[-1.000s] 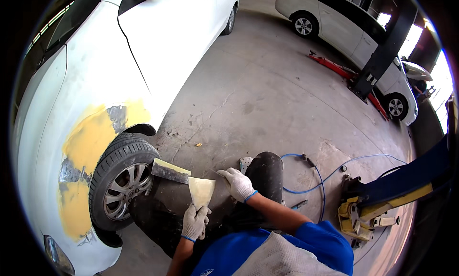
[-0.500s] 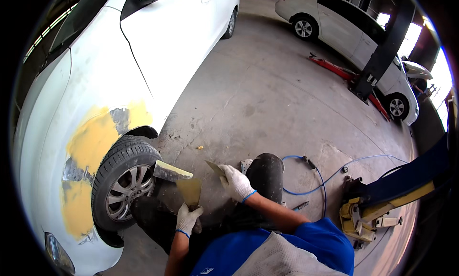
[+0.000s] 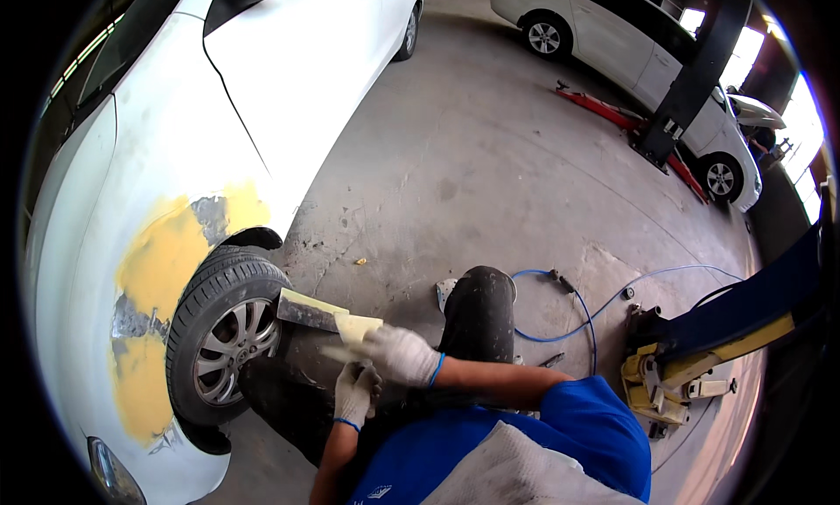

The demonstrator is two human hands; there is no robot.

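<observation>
My left hand (image 3: pixel 356 393), in a white knit glove, is closed around a putty knife whose handle is mostly hidden. Pale yellow filler covers the putty knife's blade (image 3: pixel 357 326), which points away from me. Just above, my gloved right hand (image 3: pixel 401 354) crosses over to the blade, gripping a thin flat spreader (image 3: pixel 336 354) smeared by motion. Beyond the blade lies a dark flat board (image 3: pixel 306 313) with pale yellow filler along its far edge. To the left, yellow filler (image 3: pixel 157 264) and bare grey patches mark the white car's fender (image 3: pixel 79 242) around the wheel arch.
The front wheel (image 3: pixel 232 339) stands beside my left knee. A blue air hose (image 3: pixel 560 337) loops over the floor right of my other knee (image 3: pixel 479 308). A blue and yellow lift arm (image 3: pixel 726 339) reaches in from the right. Another white car (image 3: pixel 630 45) stands behind a dark post (image 3: pixel 691 76).
My right hand has moved left and toward me with the spreader, over the putty knife. The blade now shows paler filler. The view has shifted slightly.
</observation>
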